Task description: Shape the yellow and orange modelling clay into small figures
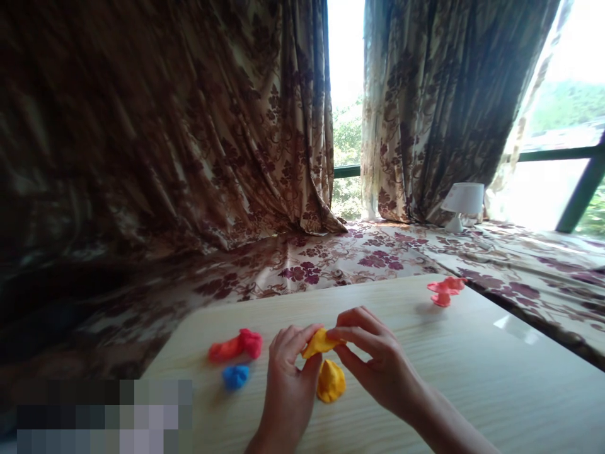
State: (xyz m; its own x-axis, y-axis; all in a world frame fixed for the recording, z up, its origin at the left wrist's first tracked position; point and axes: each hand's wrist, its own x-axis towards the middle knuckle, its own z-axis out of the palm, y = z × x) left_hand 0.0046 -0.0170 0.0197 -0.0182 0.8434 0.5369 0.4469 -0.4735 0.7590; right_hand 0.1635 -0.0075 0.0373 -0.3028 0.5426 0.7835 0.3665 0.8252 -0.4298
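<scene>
Both hands pinch one small yellow clay piece just above the pale wooden table. My left hand grips its left end with thumb and fingers. My right hand pinches its right end. A second yellow clay lump lies on the table right under the hands. To the left lie a red and orange clay lump and a small blue clay lump. A flat red clay piece rests near the table's far right edge.
Behind the table runs a ledge covered in floral cloth, with a small white lamp on it. Floral curtains hang at the window behind. A blurred patch covers the lower left corner.
</scene>
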